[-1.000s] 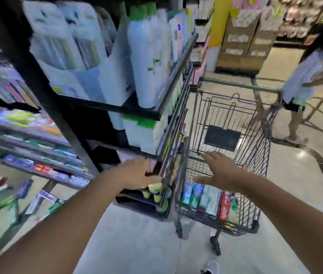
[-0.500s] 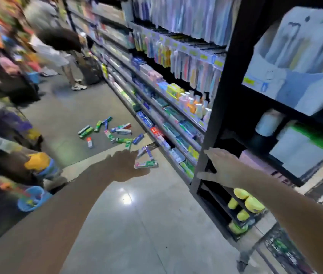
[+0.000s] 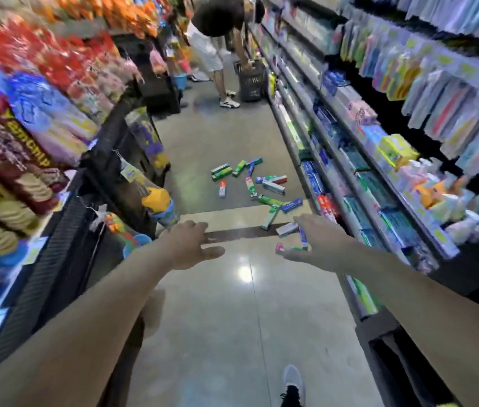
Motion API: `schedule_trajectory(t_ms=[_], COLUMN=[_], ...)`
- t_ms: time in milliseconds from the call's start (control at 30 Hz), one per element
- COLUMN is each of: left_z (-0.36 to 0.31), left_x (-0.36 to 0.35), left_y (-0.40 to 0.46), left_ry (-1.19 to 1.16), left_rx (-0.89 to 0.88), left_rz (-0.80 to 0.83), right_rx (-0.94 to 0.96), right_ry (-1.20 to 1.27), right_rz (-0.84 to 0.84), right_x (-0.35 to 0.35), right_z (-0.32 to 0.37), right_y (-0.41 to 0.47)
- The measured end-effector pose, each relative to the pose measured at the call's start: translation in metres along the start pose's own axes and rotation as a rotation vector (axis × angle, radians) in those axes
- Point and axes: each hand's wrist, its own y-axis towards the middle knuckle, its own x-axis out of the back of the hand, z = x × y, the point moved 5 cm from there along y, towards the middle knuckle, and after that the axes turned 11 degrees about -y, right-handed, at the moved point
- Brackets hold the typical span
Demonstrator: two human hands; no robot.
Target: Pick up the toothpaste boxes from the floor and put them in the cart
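Several toothpaste boxes (image 3: 261,183), green, blue, white and red, lie scattered on the grey aisle floor ahead, close to the right-hand shelves. A few more boxes (image 3: 289,229) lie nearer, partly hidden behind my right hand. My left hand (image 3: 191,245) is stretched forward, fingers apart, holding nothing. My right hand (image 3: 317,242) is also out in front with spread fingers and holds nothing. Both hands hover in the air well above the floor. The cart is not in view.
Shelves of toothpaste and toothbrushes (image 3: 379,148) line the right side. Racks of snack bags (image 3: 26,118) line the left. A person (image 3: 217,39) bends over a black basket (image 3: 251,80) farther down the aisle. My shoe (image 3: 292,383) shows at the bottom.
My view has swung from the cart and shelf end round into the aisle. Both hands have left the shelf and cart and now reach forward toward the scattered boxes.
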Motion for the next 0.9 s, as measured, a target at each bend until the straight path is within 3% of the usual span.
schedule_trajectory(t_ms=[67, 400, 900], left_z=[0.001, 0.015, 0.156], left_x=[0.015, 0.065, 0.164], left_y=[0.024, 0.128, 0.327], left_ry=[-0.006, -0.111, -0.17], left_rx=[0.026, 0.137, 0.198], left_rz=[-0.001, -0.036, 0.05], right_rx=[0.052, 0.187, 0.198], right_ry=[-0.117, -0.142, -0.245], right_rz=[0.034, 0.058, 0.151], right_x=[0.015, 0.054, 0.082], right_z=[-0.006, -0.02, 0.059], right_y=[0.027, 0.181, 0.451])
